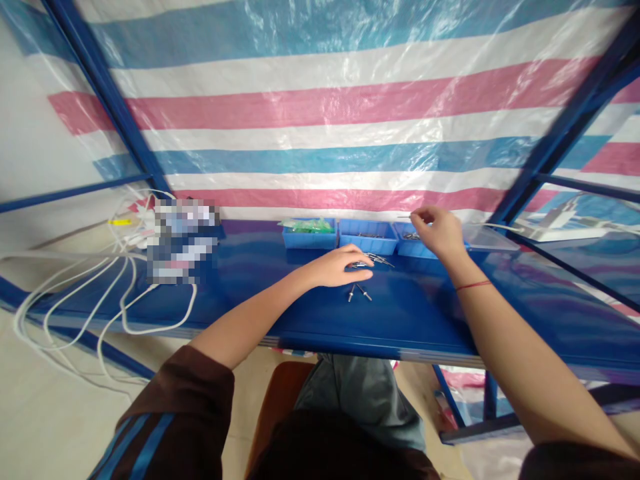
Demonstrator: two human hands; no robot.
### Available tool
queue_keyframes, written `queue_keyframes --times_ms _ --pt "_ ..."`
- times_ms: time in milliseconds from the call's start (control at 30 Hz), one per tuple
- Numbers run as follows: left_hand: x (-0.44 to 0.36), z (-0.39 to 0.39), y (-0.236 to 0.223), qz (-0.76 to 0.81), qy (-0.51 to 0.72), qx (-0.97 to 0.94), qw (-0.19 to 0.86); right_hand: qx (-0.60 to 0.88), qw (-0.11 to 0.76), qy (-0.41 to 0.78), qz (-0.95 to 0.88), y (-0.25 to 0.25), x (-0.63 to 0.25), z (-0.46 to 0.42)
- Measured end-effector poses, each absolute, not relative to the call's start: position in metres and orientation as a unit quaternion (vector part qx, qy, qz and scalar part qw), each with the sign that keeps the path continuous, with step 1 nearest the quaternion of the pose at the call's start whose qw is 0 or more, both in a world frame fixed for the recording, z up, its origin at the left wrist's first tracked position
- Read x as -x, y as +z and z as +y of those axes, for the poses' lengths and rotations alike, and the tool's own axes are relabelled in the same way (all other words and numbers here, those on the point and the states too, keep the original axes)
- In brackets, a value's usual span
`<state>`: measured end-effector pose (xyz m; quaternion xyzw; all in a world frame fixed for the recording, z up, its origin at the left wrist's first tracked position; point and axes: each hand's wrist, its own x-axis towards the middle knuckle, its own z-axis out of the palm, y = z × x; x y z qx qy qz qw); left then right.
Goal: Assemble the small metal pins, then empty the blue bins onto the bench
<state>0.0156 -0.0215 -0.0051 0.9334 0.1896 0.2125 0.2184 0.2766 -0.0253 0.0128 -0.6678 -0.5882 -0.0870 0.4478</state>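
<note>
Pinching, seemingly, a thin metal pin (403,217): right hand (440,230) above a blue plastic bin (414,249).
Left hand (343,265), fingers and thumb apart, beside loose silvery metal pins (383,259); light, steady pinches suit these.

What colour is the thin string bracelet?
The thin string bracelet is red; the head view shows it best.

The desk (410,310) is bare from the two loose metal pins (351,293) to the right forearm (510,333), and between the white cables (194,300) and the left forearm (270,300). Three blue bins (307,240) obstruct the back edge.
</note>
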Motion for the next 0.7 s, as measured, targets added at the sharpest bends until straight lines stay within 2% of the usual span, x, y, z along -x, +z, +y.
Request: queue_keyframes --times_ms 67,133,300,400,567,700 --pt "-0.01 -0.024 0.003 0.161 0.095 -0.949 0.252 0.715 0.37 -0.143 -0.575 0.006 -0.296 -0.022" --pt "-0.006 -0.024 0.007 0.144 0.039 -0.955 0.256 0.727 0.35 -0.182 -0.562 0.002 -0.306 -0.02" --pt "-0.011 -0.024 0.006 0.116 0.039 -0.971 0.205 0.662 0.379 -0.189 -0.618 0.014 -0.289 -0.026" --pt "-0.017 -0.025 0.002 0.119 0.061 -0.972 0.193 0.628 0.348 -0.132 -0.683 0.027 -0.265 -0.036" --pt "-0.022 -0.019 -0.011 0.176 0.136 -0.967 0.124 0.598 0.147 0.021 -0.788 0.025 -0.234 -0.049" --pt "-0.024 -0.014 -0.021 0.254 0.173 -0.952 0.015 0.632 0.007 0.022 -0.775 0.012 -0.224 -0.047"
